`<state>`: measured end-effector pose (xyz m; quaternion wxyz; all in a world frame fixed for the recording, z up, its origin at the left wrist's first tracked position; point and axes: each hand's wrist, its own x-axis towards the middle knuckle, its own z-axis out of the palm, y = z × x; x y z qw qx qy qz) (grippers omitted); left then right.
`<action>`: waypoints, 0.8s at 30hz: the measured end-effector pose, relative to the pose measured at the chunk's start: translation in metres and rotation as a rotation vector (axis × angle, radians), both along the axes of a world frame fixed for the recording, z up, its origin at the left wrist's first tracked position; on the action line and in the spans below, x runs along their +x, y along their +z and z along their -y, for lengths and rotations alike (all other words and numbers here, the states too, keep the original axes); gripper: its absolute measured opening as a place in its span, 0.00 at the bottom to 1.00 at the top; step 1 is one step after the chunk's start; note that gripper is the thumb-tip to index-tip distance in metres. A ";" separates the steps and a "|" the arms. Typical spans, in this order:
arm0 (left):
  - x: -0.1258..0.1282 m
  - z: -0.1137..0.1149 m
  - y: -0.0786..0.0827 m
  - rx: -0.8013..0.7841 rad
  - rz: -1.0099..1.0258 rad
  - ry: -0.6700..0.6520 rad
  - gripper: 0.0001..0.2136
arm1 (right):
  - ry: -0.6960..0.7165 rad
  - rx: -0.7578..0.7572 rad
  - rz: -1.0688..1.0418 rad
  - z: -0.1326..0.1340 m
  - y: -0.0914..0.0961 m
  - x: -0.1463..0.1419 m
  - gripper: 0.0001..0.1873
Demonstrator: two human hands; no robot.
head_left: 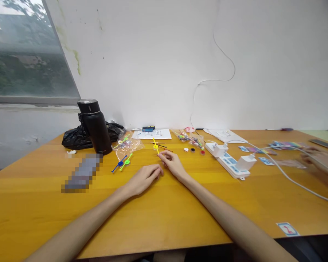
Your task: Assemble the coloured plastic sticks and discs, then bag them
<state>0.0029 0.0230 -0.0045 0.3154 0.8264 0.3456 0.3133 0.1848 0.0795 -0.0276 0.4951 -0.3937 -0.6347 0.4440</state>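
A yellow arrow spinner stands tilted at the fingertips of my right hand, which pinches its lower end. My left hand rests on the table close beside it, fingers curled and thumb pressed in; whatever it may hold is hidden. Thin dark arrow pieces lie just behind the yellow spinner. Left of my hands lie a blue arrow spinner and a green arrow spinner, side by side. Small white, black and red round pieces sit to the right.
A black bottle stands at left before a black plastic bag. Clear bags of parts and printed paper lie near the wall. On the right are a white power strip, cables and another person's blurred hand.
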 end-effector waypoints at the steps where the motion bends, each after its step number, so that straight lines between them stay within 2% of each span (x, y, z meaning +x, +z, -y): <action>1: 0.000 -0.001 -0.001 -0.021 0.050 0.041 0.17 | 0.005 0.009 0.011 0.001 0.000 0.000 0.22; 6: -0.005 -0.009 -0.002 -0.039 0.279 0.300 0.12 | 0.041 0.084 0.127 0.011 0.005 -0.003 0.20; 8: -0.009 -0.013 -0.001 -0.038 0.307 0.349 0.13 | 0.099 0.133 0.199 0.017 0.008 -0.006 0.19; 11: -0.014 -0.016 0.000 -0.038 0.260 0.350 0.16 | 0.196 0.179 0.270 0.023 0.011 -0.009 0.16; 14: -0.016 -0.018 -0.002 -0.009 0.179 0.339 0.15 | 0.231 0.185 0.286 0.025 0.012 -0.010 0.16; 24: -0.024 -0.028 -0.007 -0.015 0.021 0.344 0.13 | 0.333 0.100 0.287 0.027 0.011 -0.010 0.16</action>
